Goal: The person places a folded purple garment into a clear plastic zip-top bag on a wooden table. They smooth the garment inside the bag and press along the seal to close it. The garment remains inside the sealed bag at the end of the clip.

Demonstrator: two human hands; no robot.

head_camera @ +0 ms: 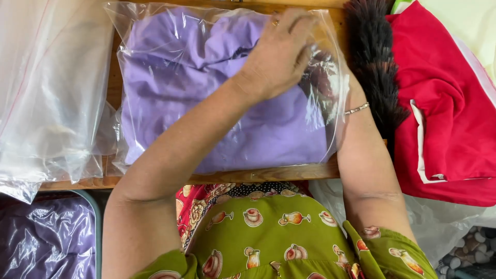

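Purple folded garment [206, 88] sealed inside clear plastic bag [129, 31], lying flat on wooden table [268, 174]. Left hand [281, 54] pressed palm-down on bag's upper right part, fingers spread, gripping nothing. Right hand [323, 77] tucked under bag's right edge, blurred through plastic; grip cannot tell. Dark bristly brush [374, 67] just beside bag; red cloth [449, 103] further right. Empty clear bags [46, 93] at left.

wooden table [248, 176]: bagged purple garment [206, 103], empty bags [46, 93], red cloth [449, 103].
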